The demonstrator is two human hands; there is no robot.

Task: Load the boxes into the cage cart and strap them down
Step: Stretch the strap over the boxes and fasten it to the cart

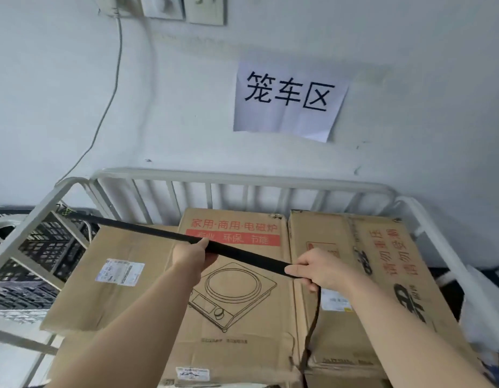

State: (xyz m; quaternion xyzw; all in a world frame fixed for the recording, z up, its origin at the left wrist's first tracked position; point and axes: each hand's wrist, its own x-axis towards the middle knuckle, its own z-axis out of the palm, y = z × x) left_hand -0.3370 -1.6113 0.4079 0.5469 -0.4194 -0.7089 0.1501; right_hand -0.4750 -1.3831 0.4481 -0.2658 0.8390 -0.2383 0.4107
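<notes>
A: What have the fingers got hold of?

B: Both hands grip the flat black webbing strap (242, 252). The left hand (193, 254) is closed round it, thumb on top. The right hand (322, 271) pinches it in curled fingers (312, 285) further along; past that hand the strap drops slack down the gap between two boxes.

A: And where does the strap run from?

B: Taut from the left hand up and left to the left side rail of the pale grey tubular metal cage cart (242, 177), where its end meets the rail.

A: The boxes?

B: Inside the cart, under the strap. The brown cardboard box printed with an induction cooker drawing (237, 298) sits in the middle. The plain brown box with a white label (114, 278) lies left of it, tilted, its corner overhanging the cart's left rail. The brown box with red lettering on its side (382, 275) sits right of it, edges touching.

A: Any room?

B: A gap shows between the box tops and the cart's back rail. The white wall with a paper sign (289, 99) stands close behind.
</notes>
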